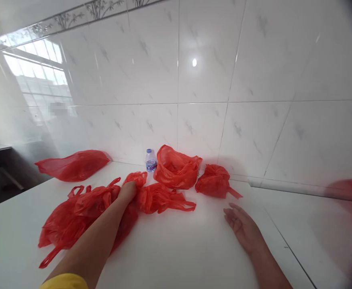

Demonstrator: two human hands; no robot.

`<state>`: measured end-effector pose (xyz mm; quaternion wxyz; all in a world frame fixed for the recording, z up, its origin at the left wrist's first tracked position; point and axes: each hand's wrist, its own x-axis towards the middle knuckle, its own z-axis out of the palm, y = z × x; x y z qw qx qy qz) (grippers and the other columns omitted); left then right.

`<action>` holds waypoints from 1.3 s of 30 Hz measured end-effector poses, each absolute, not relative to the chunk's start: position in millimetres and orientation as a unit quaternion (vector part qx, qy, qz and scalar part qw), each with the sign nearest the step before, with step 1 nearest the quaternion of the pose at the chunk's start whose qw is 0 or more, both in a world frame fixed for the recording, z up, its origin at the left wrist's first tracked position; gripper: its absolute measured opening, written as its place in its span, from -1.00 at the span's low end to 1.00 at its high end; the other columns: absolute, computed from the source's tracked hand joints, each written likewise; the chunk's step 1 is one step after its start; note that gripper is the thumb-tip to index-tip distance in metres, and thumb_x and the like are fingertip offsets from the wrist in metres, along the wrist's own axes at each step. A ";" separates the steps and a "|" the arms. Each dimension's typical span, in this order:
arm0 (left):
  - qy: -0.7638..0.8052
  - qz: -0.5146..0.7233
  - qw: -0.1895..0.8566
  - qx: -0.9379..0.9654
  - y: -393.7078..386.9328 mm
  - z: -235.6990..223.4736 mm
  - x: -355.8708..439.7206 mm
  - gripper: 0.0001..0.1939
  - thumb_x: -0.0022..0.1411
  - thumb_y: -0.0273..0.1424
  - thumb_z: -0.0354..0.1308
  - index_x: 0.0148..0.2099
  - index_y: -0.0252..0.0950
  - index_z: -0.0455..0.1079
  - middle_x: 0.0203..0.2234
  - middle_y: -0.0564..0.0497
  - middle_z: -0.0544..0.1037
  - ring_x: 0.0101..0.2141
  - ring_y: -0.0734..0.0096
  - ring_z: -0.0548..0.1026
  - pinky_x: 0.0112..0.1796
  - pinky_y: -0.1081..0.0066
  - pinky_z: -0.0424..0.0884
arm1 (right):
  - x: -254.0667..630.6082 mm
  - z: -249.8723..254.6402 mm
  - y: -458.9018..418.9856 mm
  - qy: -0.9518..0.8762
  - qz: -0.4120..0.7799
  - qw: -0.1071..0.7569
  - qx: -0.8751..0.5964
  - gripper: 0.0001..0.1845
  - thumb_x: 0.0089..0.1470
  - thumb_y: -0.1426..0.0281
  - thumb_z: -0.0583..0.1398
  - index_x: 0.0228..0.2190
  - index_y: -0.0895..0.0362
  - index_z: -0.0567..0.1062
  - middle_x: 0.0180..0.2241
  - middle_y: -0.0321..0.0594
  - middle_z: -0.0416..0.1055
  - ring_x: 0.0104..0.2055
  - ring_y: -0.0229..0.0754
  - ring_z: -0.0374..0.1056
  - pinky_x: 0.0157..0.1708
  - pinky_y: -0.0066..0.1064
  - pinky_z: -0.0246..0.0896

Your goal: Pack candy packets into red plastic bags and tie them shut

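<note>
3 bags (176, 172) by the wall (203, 128) look left over; the bag heap (70, 216) under your left hand (128, 192) seems part-gathered, grip hidden; your right hand (244, 230) is loose, empty.

An open stretch of desk (179, 249) lies between the left arm (94, 237) and the right grip (244, 229); behind it, red bags (177, 172) and a bottle (150, 165) block the way to the tiled wall (206, 128).
</note>
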<state>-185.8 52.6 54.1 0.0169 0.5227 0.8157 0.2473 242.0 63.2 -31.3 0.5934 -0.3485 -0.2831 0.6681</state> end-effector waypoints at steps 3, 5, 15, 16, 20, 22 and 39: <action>0.825 0.249 -0.039 0.506 52.2 61.8 -190.1 -0.71 0.26 -0.29 0.06 -0.05 -0.37 0.33 -0.16 -0.11 0.45 -0.18 0.26 0.45 -0.19 0.19 0.41 | 241.4 -29.9 62.8 -0.296 0.667 0.585 -0.353 -0.67 -0.15 0.36 0.34 -0.25 0.12 0.49 -0.40 -0.19 0.52 -0.28 -0.24 0.43 -0.23 -0.44 0.40; 0.820 0.266 -0.086 0.500 52.3 69.8 -187.6 -0.74 0.26 -0.29 0.02 -0.14 -0.38 0.35 -0.23 -0.17 0.47 -0.19 0.17 0.45 -0.23 0.20 0.37 | 241.9 -30.3 63.5 -0.302 0.667 0.581 -0.356 -0.64 -0.16 0.35 0.35 -0.24 0.12 0.48 -0.40 -0.19 0.52 -0.27 -0.24 0.43 -0.23 -0.43 0.40; 0.700 0.420 -0.137 0.561 38.3 104.9 -108.5 -0.76 0.16 -0.18 0.06 -0.38 -0.25 0.27 -0.39 -0.03 0.42 -0.30 0.28 0.39 -0.31 0.36 0.26 | 236.1 -29.1 63.3 -0.334 0.647 0.585 -0.358 -0.65 -0.16 0.32 0.34 -0.26 0.11 0.47 -0.47 -0.27 0.46 -0.32 -0.25 0.40 -0.28 -0.42 0.34; 0.665 0.458 -0.098 0.582 35.1 105.6 -92.3 -0.77 0.14 -0.19 0.08 -0.40 -0.25 0.26 -0.42 0.00 0.40 -0.32 0.30 0.37 -0.31 0.36 0.25 | 233.9 -27.4 62.2 -0.346 0.640 0.584 -0.361 -0.67 -0.15 0.30 0.34 -0.27 0.11 0.47 -0.53 -0.32 0.41 -0.38 -0.27 0.38 -0.32 -0.44 0.32; 0.501 0.527 0.205 0.655 27.4 88.3 -15.5 -0.85 0.05 -0.35 0.13 -0.48 -0.26 0.25 -0.48 0.09 0.35 -0.40 0.41 0.31 -0.38 0.42 0.21 | 221.8 -23.6 51.2 -0.433 0.575 0.563 -0.406 -0.73 -0.09 0.22 0.29 -0.35 0.13 0.47 -0.71 -0.47 0.13 -0.60 -0.36 0.18 -0.52 -0.50 0.15; 0.478 0.509 0.276 0.660 29.4 68.8 20.3 -0.89 -0.01 -0.44 0.14 -0.51 -0.28 0.25 -0.57 0.13 0.32 -0.49 0.47 0.28 -0.47 0.46 0.17 | 214.5 -24.9 42.1 -0.471 0.550 0.551 -0.413 -0.69 -0.07 0.17 0.26 -0.34 0.13 0.46 -0.67 -0.44 0.20 -0.56 -0.34 0.21 -0.50 -0.49 0.13; 0.296 0.571 0.659 0.390 45.2 0.8 30.1 -0.76 -0.03 -0.29 0.22 -0.40 -0.25 0.21 -0.51 0.11 0.42 -0.46 0.49 0.43 -0.37 0.45 0.36 | 235.9 -23.8 40.8 -0.252 0.617 0.667 -0.332 -0.81 -0.19 0.38 0.33 -0.45 0.09 0.43 -0.41 -0.29 0.49 -0.31 -0.21 0.40 -0.22 -0.34 0.34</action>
